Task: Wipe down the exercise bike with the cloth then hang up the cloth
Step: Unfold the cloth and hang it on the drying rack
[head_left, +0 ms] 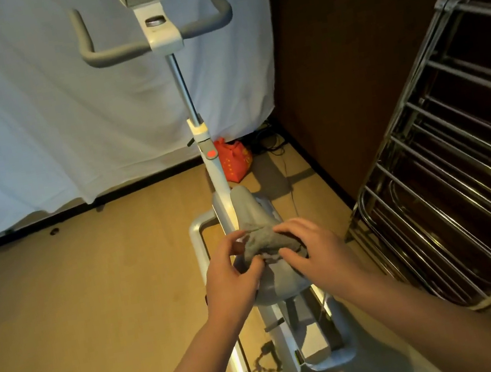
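Two hands, left hand [225, 274] and right hand [309, 248], pinched a bunched grey cloth [265, 243] upon the saddle [250, 209] of the exercise bike [213, 171]. Step judged: cloth being gathered, wiping barely begun. Next: fold a pad, stroke along the saddle.

No lettering can be read on anything here.

White curtain [27, 109], wooden floor [79, 313], metal rack [463, 163]
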A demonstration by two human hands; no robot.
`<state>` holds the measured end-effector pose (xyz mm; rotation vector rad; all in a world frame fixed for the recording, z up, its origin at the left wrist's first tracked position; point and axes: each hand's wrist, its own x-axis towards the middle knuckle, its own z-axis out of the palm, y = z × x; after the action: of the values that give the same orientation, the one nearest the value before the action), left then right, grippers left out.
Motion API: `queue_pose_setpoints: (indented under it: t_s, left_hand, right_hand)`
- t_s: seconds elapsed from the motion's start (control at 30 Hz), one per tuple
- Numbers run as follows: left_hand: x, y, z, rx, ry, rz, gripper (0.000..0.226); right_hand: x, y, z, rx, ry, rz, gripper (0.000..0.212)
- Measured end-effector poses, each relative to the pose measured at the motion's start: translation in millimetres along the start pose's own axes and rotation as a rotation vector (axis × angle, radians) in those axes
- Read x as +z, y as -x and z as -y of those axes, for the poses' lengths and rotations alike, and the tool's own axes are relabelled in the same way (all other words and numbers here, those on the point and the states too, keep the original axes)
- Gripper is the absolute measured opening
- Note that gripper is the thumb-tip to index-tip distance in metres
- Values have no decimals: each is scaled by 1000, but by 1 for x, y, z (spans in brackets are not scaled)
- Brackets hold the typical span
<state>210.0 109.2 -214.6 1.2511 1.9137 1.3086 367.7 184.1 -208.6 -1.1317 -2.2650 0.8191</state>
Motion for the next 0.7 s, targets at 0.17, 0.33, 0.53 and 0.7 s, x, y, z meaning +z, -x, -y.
queue_pose_setpoints:
  t_s: [0.17,0.33,0.53,0.7]
  left_hand:
    - [-5,-19,-11,112,-50,117,26]
    - [-6,-45,-44,146,-60,146,17]
    - [8,-49,-76,36,105,207,32]
    - [33,-26,-91,-86,311,362,30]
  right_hand:
    - [-22,-9,8,165,-140,-27,22]
    - [-53,-2,20,203,-279,-68,21]
    - [-66,32,30,246,-421,-81,39]
    - [-68,55,34,214,-272,-215,24]
